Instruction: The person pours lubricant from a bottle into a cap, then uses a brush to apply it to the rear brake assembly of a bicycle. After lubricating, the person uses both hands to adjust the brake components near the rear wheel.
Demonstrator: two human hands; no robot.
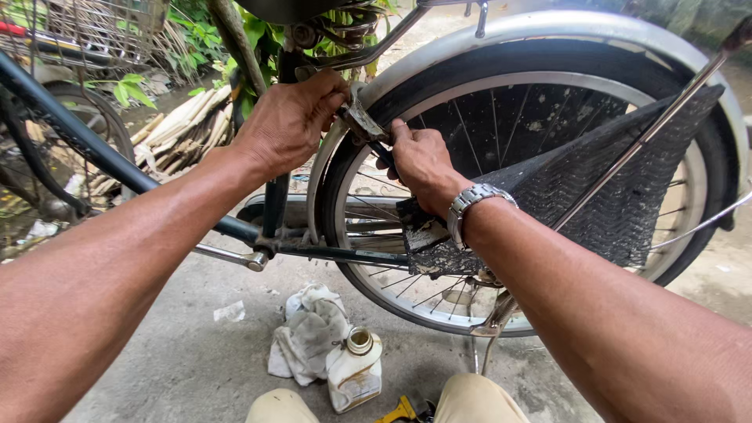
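Rear brake fitting (363, 119), a small worn metal piece, sits at the top of the black-tyred rear bicycle wheel (439, 235), just under the silver mudguard (548, 27). Left hand (290, 121) is closed around it from above, fingers curled tight. Right hand (419, 160), with a silver metal wristwatch (474, 200), pinches a thin dark tool or rod at the fitting. Black mesh skirt guard (603, 188) covers the spokes. Down on the concrete floor (172, 360): a crumpled white rag (309, 333) touching a grimy white plastic bottle (354, 368).
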